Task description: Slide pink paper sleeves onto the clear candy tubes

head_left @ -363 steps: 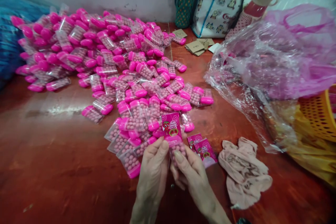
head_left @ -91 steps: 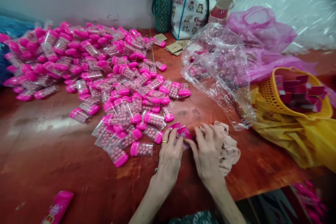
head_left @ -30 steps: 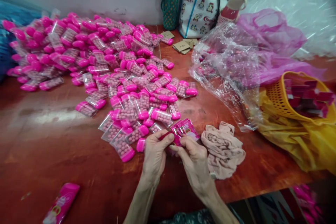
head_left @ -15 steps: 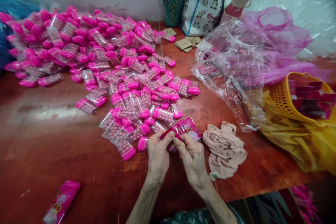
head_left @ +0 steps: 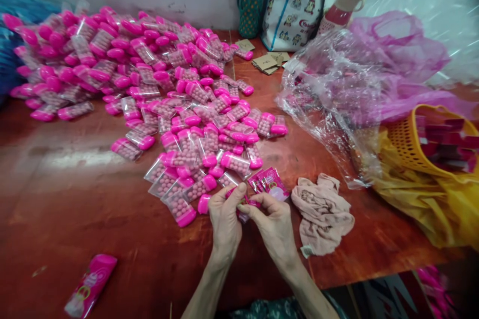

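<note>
My left hand [head_left: 226,219] and my right hand [head_left: 276,222] meet over the table's front part, both closed, thumbs and fingers pinching a small pink printed wrapper [head_left: 244,200]. Fingers hide most of it, so whether anything is inside cannot be seen. Just beyond my right hand lie a few flat pink printed wrappers [head_left: 275,185], overlapping. Clear candy containers with pink caps [head_left: 181,209], full of pale pink balls, lie directly left of my left hand and spread back into a large heap [head_left: 149,70]. One container in a printed pink wrapper [head_left: 91,286] lies apart at the front left.
A crumpled beige cloth [head_left: 324,214] lies right of my right hand. Farther right are clear plastic film [head_left: 329,89], a yellow basket [head_left: 406,139] with dark pink pieces, and a yellow bag [head_left: 415,204]. Cardboard pieces [head_left: 265,63], a white bag [head_left: 290,7] and a bottle [head_left: 342,5] stand behind.
My right hand's fingers have shifted on the small wrapper, with thumb and forefinger now lower along it. The whole view has moved slightly; the heap and cloth lie as before.
</note>
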